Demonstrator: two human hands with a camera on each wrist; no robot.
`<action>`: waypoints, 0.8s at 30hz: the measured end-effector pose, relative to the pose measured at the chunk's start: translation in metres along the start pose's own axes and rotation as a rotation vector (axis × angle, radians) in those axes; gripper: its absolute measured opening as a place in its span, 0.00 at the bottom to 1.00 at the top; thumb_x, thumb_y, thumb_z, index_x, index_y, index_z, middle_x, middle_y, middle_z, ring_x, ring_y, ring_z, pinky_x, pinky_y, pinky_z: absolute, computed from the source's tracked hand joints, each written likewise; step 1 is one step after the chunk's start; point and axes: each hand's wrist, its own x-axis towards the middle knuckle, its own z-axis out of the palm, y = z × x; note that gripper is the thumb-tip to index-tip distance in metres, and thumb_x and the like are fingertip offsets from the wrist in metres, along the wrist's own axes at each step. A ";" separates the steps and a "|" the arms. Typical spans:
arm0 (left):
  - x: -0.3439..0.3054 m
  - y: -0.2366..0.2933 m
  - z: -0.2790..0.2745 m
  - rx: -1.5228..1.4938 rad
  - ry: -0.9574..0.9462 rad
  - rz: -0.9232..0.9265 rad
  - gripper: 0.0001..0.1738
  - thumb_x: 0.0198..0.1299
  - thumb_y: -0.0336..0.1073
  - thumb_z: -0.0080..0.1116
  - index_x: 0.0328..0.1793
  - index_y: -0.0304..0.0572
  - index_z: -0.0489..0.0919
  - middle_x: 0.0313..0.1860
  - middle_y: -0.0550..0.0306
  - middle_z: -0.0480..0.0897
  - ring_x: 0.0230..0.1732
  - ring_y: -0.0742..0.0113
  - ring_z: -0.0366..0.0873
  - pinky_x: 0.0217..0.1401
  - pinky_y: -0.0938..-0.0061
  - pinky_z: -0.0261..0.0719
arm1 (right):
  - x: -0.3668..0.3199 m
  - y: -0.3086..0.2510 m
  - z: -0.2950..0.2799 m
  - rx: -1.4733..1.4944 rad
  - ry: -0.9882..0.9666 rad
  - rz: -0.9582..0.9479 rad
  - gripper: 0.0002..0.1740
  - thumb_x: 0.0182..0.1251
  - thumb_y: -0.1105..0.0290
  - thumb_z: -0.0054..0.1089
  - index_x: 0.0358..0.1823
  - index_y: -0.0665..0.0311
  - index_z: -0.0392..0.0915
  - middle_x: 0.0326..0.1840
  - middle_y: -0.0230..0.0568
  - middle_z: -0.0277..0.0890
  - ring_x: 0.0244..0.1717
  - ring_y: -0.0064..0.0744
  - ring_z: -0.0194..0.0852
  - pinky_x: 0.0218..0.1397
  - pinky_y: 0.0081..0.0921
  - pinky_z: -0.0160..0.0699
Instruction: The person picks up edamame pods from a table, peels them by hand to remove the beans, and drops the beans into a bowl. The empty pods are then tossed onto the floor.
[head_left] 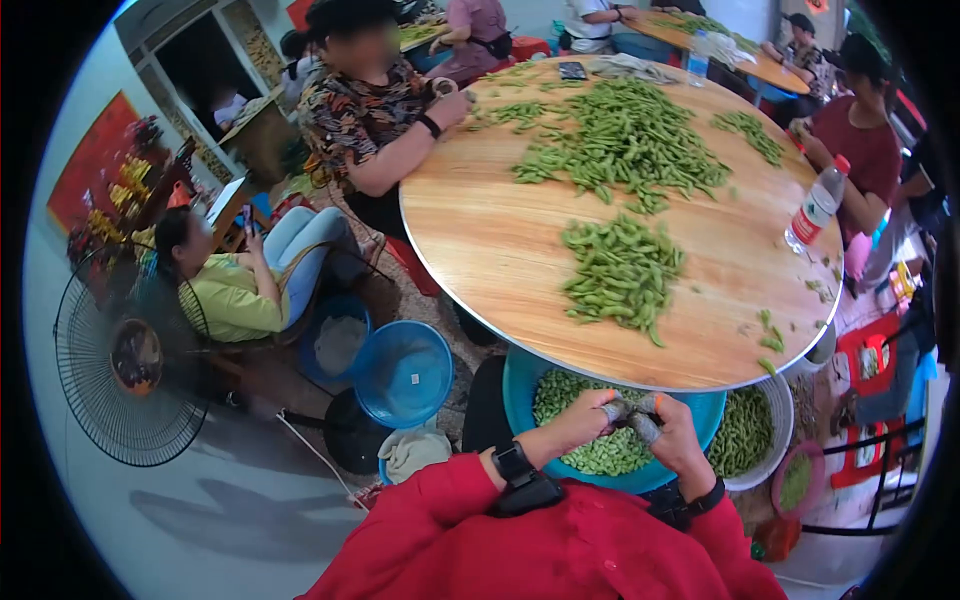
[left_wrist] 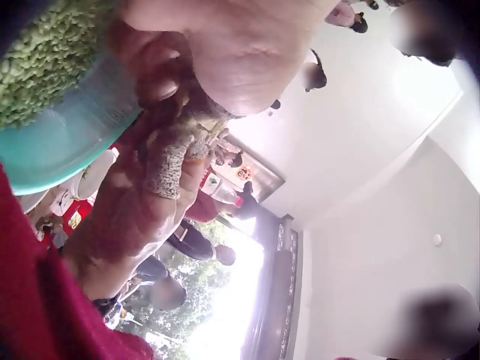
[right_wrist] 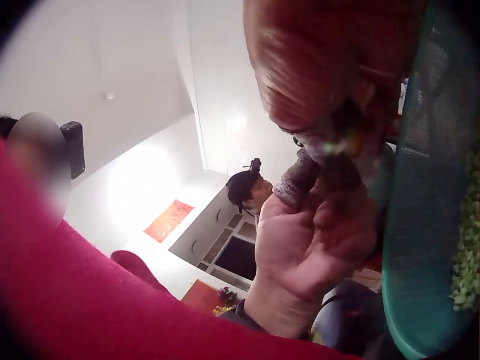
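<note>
My left hand (head_left: 580,422) and right hand (head_left: 682,436) meet close over a teal basin (head_left: 518,392) of shelled green beans (head_left: 612,456). Between the fingertips of both hands is a green bean pod (right_wrist: 330,148), mostly hidden; only a blurred bit of green shows in the right wrist view. Grey wrapping covers several fingertips (left_wrist: 166,171) and shows on both hands in the head view. The thumbs and fingers are bent together in a pinch. On the round wooden table (head_left: 480,235) just beyond lies a small heap of bean pods (head_left: 622,270).
A larger pod pile (head_left: 640,135) spreads across the far table. A water bottle (head_left: 818,205) stands near its right edge. Right of the teal basin sits a pale basket (head_left: 785,420) of pods; to the left are a blue basin (head_left: 403,375) and a fan (head_left: 135,355). People sit around.
</note>
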 end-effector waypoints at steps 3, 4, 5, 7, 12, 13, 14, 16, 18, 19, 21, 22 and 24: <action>0.012 -0.023 0.002 -0.209 0.061 -0.010 0.05 0.56 0.30 0.45 0.35 0.41 0.73 0.21 0.66 0.68 0.21 0.81 0.61 0.21 0.83 0.59 | 0.002 -0.008 0.000 -0.034 -0.019 0.003 0.03 0.50 0.79 0.55 0.28 0.68 0.73 0.24 0.42 0.69 0.24 0.31 0.67 0.29 0.25 0.67; 0.014 -0.027 -0.003 -0.076 0.071 0.018 0.05 0.55 0.29 0.45 0.36 0.40 0.73 0.21 0.66 0.68 0.22 0.80 0.61 0.22 0.82 0.60 | 0.000 -0.010 0.000 -0.039 -0.016 0.014 0.03 0.49 0.79 0.55 0.27 0.68 0.73 0.23 0.43 0.68 0.24 0.33 0.66 0.29 0.25 0.66; 0.014 -0.032 -0.008 0.055 0.066 0.041 0.06 0.54 0.28 0.44 0.36 0.40 0.72 0.22 0.65 0.68 0.22 0.80 0.62 0.22 0.82 0.60 | -0.001 -0.006 0.000 -0.077 -0.022 -0.022 0.02 0.49 0.80 0.54 0.26 0.69 0.72 0.22 0.44 0.68 0.23 0.35 0.66 0.28 0.26 0.66; 0.009 -0.032 -0.007 0.255 0.070 0.096 0.08 0.52 0.27 0.44 0.39 0.39 0.72 0.22 0.65 0.68 0.23 0.79 0.62 0.23 0.80 0.62 | -0.005 0.012 0.002 -0.168 -0.022 -0.051 0.03 0.48 0.80 0.54 0.25 0.69 0.70 0.21 0.46 0.66 0.22 0.40 0.64 0.27 0.29 0.64; 0.006 -0.029 -0.011 0.559 0.046 0.039 0.11 0.49 0.24 0.45 0.40 0.37 0.73 0.24 0.62 0.71 0.26 0.73 0.66 0.28 0.78 0.66 | -0.019 0.012 -0.004 -0.165 0.070 0.024 0.04 0.48 0.78 0.55 0.28 0.67 0.73 0.23 0.48 0.68 0.25 0.44 0.68 0.29 0.33 0.66; -0.001 -0.019 -0.009 0.674 0.056 0.035 0.11 0.49 0.25 0.45 0.40 0.37 0.73 0.23 0.61 0.71 0.25 0.71 0.68 0.28 0.77 0.66 | -0.020 0.012 -0.009 -0.167 0.102 0.052 0.05 0.48 0.78 0.55 0.29 0.66 0.74 0.24 0.48 0.69 0.26 0.45 0.69 0.29 0.32 0.68; -0.009 -0.007 -0.005 0.788 0.067 0.030 0.11 0.50 0.25 0.46 0.40 0.37 0.73 0.22 0.59 0.72 0.24 0.69 0.69 0.27 0.76 0.67 | -0.026 0.019 -0.022 -0.233 0.153 0.085 0.06 0.48 0.77 0.56 0.31 0.66 0.75 0.26 0.48 0.71 0.28 0.44 0.70 0.31 0.32 0.69; -0.016 0.016 -0.002 0.998 0.173 0.261 0.11 0.51 0.28 0.50 0.42 0.38 0.74 0.25 0.50 0.76 0.26 0.60 0.75 0.27 0.71 0.69 | -0.047 0.043 -0.058 -0.410 0.344 0.192 0.09 0.48 0.76 0.58 0.34 0.65 0.76 0.29 0.49 0.74 0.31 0.46 0.74 0.32 0.32 0.71; -0.013 0.029 -0.009 1.043 0.265 0.580 0.12 0.51 0.29 0.52 0.44 0.38 0.74 0.27 0.47 0.78 0.28 0.57 0.77 0.28 0.68 0.71 | -0.068 0.055 -0.098 -0.689 0.394 0.414 0.08 0.47 0.76 0.58 0.29 0.70 0.72 0.26 0.55 0.72 0.29 0.52 0.73 0.31 0.37 0.70; -0.006 0.038 -0.010 1.098 0.329 0.585 0.12 0.51 0.32 0.53 0.43 0.39 0.74 0.28 0.47 0.78 0.28 0.55 0.76 0.29 0.66 0.71 | -0.074 0.053 -0.110 -0.701 0.430 0.488 0.07 0.46 0.77 0.57 0.27 0.71 0.70 0.24 0.57 0.71 0.28 0.52 0.73 0.30 0.37 0.69; 0.013 0.062 -0.014 1.204 0.468 0.595 0.13 0.50 0.36 0.55 0.42 0.41 0.74 0.28 0.47 0.78 0.30 0.50 0.76 0.30 0.62 0.72 | -0.086 0.055 -0.122 -0.636 0.502 0.464 0.06 0.47 0.78 0.54 0.29 0.71 0.70 0.23 0.55 0.71 0.26 0.49 0.73 0.30 0.33 0.69; 0.026 0.069 -0.018 1.312 0.528 0.618 0.13 0.50 0.36 0.56 0.41 0.41 0.75 0.28 0.47 0.79 0.29 0.51 0.76 0.30 0.63 0.72 | -0.091 0.059 -0.124 -0.602 0.529 0.427 0.07 0.48 0.78 0.53 0.31 0.72 0.71 0.23 0.54 0.71 0.27 0.46 0.73 0.31 0.31 0.69; 0.050 0.077 -0.028 1.483 0.565 0.615 0.13 0.48 0.37 0.58 0.40 0.41 0.76 0.27 0.48 0.79 0.28 0.51 0.76 0.29 0.63 0.72 | -0.091 0.055 -0.115 -0.481 0.532 0.425 0.10 0.48 0.78 0.53 0.35 0.72 0.73 0.25 0.53 0.73 0.29 0.41 0.74 0.33 0.28 0.70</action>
